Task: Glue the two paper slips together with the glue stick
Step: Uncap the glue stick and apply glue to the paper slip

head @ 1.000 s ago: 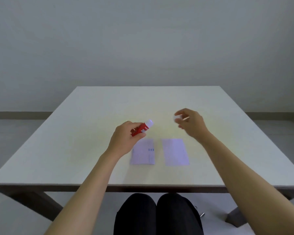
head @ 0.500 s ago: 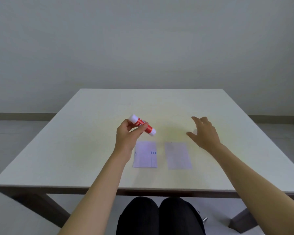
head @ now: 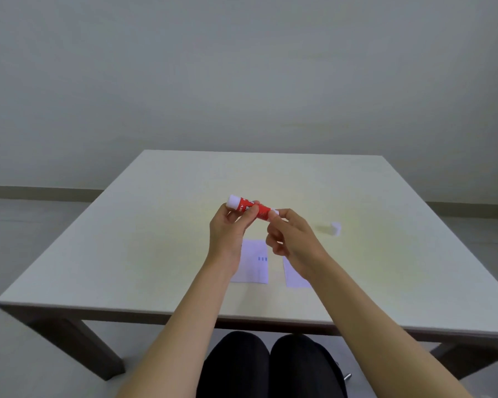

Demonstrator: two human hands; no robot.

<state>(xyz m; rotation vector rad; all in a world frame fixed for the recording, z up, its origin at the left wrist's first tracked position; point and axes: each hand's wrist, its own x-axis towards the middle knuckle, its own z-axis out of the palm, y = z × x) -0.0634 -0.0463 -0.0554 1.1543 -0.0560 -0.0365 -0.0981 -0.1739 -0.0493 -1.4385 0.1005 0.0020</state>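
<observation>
I hold a red glue stick (head: 249, 206) with white ends above the table, lying roughly level. My left hand (head: 227, 237) grips its red body. My right hand (head: 291, 239) pinches its right white end between thumb and forefinger. Two pale paper slips lie flat side by side below my hands: the left slip (head: 255, 262) carries small blue marks, and the right slip (head: 293, 275) is partly hidden by my right wrist. The white cap (head: 335, 228) rests on the table to the right of my hands.
The pale square table (head: 127, 254) stands before a plain wall, with its near edge just above my dark-trousered knees (head: 268, 366). Grey floor lies on both sides.
My right hand left the cap on the table and came left to take the glue stick's right end. The left hand kept its grip on the stick.
</observation>
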